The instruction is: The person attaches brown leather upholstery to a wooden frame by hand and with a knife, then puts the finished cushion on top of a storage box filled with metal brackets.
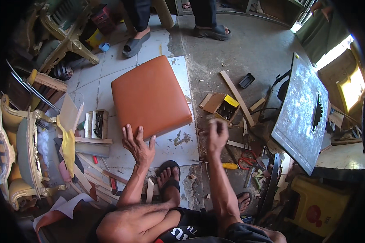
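A square, brown, leather-look padded cushion [152, 97] lies on the pale tiles in front of me. My left hand [140, 143] rests on its near left edge, fingers spread and thumb apart, not gripping. To the right of the cushion, my right hand [217, 137] is raised with the fingers curled in and slightly blurred. Whatever those fingers may hold is too small or hidden to make out. Just beyond the right hand lies an open cardboard box [213, 104] with a yellow flap and small dark pieces inside.
A table saw top with a blade [302, 109] leans at the right. A wooden strip [237, 98], a yellow-handled screwdriver [229, 166] and red-handled scissors [246, 160] lie nearby. At left are a box of dark pieces [96, 124] and carved chair frames [26, 154]. Another person's sandalled foot [136, 43] stands beyond.
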### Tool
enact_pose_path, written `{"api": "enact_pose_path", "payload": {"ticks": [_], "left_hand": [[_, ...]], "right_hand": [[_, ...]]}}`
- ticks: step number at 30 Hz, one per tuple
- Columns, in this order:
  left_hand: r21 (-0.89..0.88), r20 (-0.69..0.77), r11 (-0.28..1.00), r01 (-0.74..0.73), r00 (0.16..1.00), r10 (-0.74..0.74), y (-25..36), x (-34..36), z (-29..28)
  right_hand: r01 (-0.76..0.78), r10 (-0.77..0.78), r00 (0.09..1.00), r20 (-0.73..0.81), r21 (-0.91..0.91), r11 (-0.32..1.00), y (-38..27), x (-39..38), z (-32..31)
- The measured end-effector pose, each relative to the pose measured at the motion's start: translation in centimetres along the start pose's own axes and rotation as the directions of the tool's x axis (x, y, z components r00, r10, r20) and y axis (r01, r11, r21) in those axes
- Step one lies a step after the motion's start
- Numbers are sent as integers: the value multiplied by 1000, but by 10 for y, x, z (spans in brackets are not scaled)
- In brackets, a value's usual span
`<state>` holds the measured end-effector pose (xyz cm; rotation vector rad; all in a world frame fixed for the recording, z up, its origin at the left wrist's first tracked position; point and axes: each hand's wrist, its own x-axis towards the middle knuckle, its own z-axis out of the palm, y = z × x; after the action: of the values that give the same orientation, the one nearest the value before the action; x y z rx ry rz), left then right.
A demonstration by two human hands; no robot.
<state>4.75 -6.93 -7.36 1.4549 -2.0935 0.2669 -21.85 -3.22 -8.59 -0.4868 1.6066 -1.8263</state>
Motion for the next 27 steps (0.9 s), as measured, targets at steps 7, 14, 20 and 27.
{"api": "enact_pose_path", "payload": {"ticks": [7, 14, 20, 27], "left_hand": [[22, -25, 1000, -14, 1000, 14, 3, 2, 4], [35, -28, 999, -31, 999, 32, 6, 2, 6], [76, -50, 996, -45, 998, 49, 5, 2, 7], [76, -46, 996, -38, 998, 42, 7, 3, 5]], "right_hand": [[313, -158, 950, 270, -796, 519, -24, 69, -62], [364, -209, 926, 313, -597, 715, 26, 39, -80], [269, -89, 953, 290, -673, 689, 19, 34, -82], [177, 104, 970, 219, -932, 317, 12, 80, -64]]}}
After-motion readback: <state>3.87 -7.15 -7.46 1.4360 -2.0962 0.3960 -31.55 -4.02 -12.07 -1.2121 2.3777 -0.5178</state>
